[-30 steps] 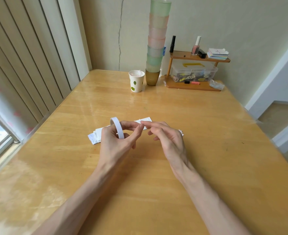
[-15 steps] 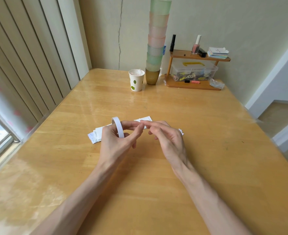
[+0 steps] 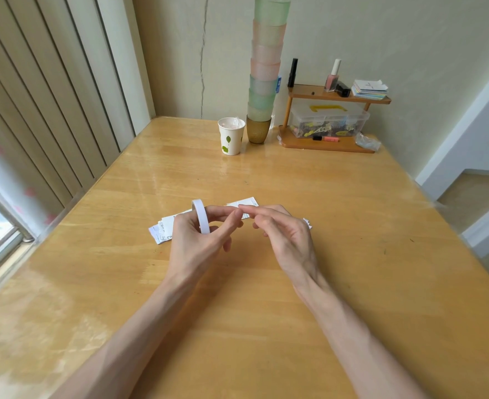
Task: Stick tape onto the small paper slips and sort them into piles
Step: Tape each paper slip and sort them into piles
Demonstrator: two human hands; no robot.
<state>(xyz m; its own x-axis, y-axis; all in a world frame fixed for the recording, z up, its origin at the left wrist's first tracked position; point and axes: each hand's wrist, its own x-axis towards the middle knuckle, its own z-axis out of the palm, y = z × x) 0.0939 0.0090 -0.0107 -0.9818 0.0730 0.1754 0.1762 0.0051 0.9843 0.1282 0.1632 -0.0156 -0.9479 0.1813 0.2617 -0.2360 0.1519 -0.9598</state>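
The tape stood on edge in your left hand, whose fingers were curled through and around it, above the table. The step in hand appeared to be freeing the tape's loose end. To do it well, you would have needed to steady the tape with the left thumb, lift the end with a nail, and draw off only a short length. That length had to be kept taut and clear of your other fingers so that it did not fold onto itself.

Your right hand met the left at the fingertips, index finger stretched out and the rest loosely curled. Whether it pinched a tape end could not be told.

The slips lay flat on the table, just beyond and partly hidden by both hands. A small pile showed left of the left hand, one slip beyond the fingertips, and a corner right of the right hand. A cup stood well apart, near the far edge.
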